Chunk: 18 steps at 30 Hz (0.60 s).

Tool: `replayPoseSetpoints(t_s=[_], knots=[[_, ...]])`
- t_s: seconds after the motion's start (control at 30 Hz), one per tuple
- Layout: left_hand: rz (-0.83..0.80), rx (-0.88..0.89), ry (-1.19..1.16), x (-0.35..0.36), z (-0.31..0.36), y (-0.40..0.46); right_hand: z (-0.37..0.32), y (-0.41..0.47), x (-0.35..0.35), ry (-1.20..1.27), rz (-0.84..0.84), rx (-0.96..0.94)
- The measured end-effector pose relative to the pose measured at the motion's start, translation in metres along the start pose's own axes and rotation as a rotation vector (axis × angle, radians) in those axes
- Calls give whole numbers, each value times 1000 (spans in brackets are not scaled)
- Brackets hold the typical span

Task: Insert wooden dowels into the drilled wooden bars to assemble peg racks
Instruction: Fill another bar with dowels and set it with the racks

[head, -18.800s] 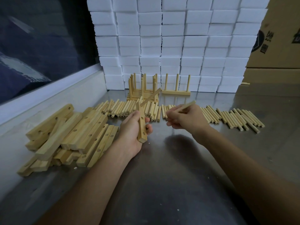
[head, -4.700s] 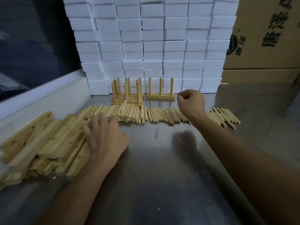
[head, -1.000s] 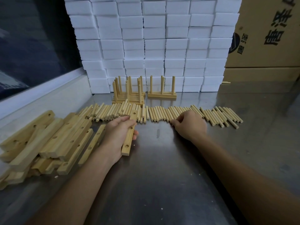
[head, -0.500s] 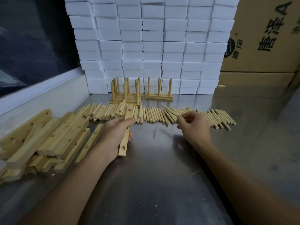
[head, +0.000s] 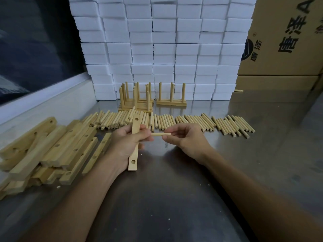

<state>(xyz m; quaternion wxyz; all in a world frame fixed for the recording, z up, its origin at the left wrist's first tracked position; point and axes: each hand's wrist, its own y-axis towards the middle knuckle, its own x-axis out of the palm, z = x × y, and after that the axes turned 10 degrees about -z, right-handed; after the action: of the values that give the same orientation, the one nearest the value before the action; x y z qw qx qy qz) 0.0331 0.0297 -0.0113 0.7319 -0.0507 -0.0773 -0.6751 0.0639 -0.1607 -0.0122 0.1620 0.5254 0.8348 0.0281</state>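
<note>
Wooden bar (head: 134, 143) is gripped upright above the table (head: 174, 198) by the left hand (head: 126, 144), drilled face turned right so its holes are presented. A dowel (head: 160, 134) is pinched level by the right hand (head: 185, 137), its tip aimed at, probably, the middle hole.

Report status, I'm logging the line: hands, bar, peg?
Left hand grips bar, holes empty. Right hand pinches peg, tip near bar, not in. Nothing blocking.
</note>
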Motion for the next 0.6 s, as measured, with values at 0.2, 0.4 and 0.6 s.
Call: replayPoseSetpoints(t_s=[0.2,0.4,0.6], knots=[[13,7,-165,1,0,1,3,4,-7,229,34,59],[-24,-6,-189,1,2,0,5,7,-12,400,5,89],[-57,-3,-189,-1,1,0,4,8,-11,96,28,25]])
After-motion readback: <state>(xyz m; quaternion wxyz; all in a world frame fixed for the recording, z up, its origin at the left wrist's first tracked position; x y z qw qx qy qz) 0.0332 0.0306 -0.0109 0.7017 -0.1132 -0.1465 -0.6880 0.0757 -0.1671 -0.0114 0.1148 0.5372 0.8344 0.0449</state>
